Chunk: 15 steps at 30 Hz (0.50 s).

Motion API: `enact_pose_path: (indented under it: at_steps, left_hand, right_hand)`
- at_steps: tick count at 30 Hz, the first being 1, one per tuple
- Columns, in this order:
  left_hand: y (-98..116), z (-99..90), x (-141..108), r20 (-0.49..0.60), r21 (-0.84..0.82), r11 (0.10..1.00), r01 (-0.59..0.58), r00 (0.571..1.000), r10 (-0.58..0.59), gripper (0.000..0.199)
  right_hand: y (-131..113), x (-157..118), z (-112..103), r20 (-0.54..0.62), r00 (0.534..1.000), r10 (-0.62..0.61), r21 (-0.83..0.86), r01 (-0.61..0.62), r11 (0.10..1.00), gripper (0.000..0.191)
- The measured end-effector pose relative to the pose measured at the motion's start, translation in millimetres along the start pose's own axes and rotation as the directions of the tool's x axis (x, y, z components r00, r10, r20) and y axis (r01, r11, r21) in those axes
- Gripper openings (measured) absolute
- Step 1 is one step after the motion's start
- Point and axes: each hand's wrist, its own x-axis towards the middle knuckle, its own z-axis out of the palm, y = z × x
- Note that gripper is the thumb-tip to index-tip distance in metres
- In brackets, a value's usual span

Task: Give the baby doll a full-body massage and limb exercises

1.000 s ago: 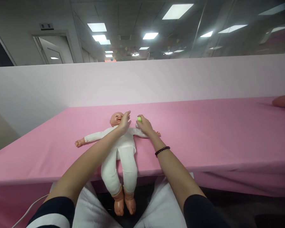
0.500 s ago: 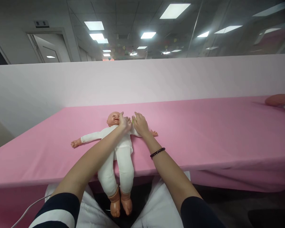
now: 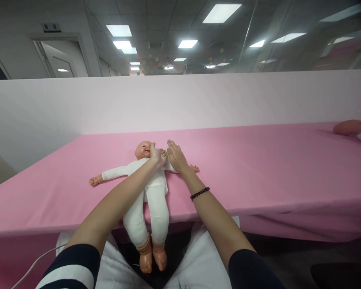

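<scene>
A baby doll [image 3: 155, 188] in white clothing lies on its back along a pink-covered table, its legs hanging over the front edge. Above its chest and partly across its face, my left hand [image 3: 158, 155] is turned palm up, thumb apart and fingers loosely curled. My right hand [image 3: 177, 157] is over the doll's arm on the right, fingers straight and close together. Between my hands shows a small yellow-green thing [image 3: 167, 153], mostly hidden; its kind and which hand touches it I cannot tell. A dark coiled band [image 3: 200, 193] circles my right wrist.
The pink cloth [image 3: 258, 168] covers the table and drapes over its front. A low white partition [image 3: 180, 102] runs along the back. At the far right edge lies part of another doll-like object [image 3: 350, 127]. A thin cable [image 3: 37, 261] passes by my left sleeve.
My right hand's fingers have straightened and drawn together, tilting slightly left toward my left hand. The left hand has barely moved, and the doll lies as before.
</scene>
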Motion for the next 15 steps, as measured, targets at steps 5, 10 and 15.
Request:
enact_pose_path:
  at_steps: [5,10,15]
  left_hand:
    - [-0.6,2.6,-8.2,0.035,0.097,0.995,-0.017,0.999,0.014,0.057]
    - [-0.9,3.6,-13.2,0.040,0.100,0.995,-0.019,0.999,0.015,0.056]
    - [-1.3,4.9,-14.3,0.042,0.074,0.997,-0.003,0.999,0.000,0.056]
  right_hand:
    - [-0.3,-1.5,3.1,0.124,0.992,0.024,-0.070,-0.015,0.997,0.066]
    - [-3.8,-2.5,-2.0,0.119,0.993,0.028,-0.102,-0.016,0.995,0.064]
    - [-4.2,-2.6,-4.6,0.087,0.996,0.032,-0.157,-0.018,0.987,0.057]
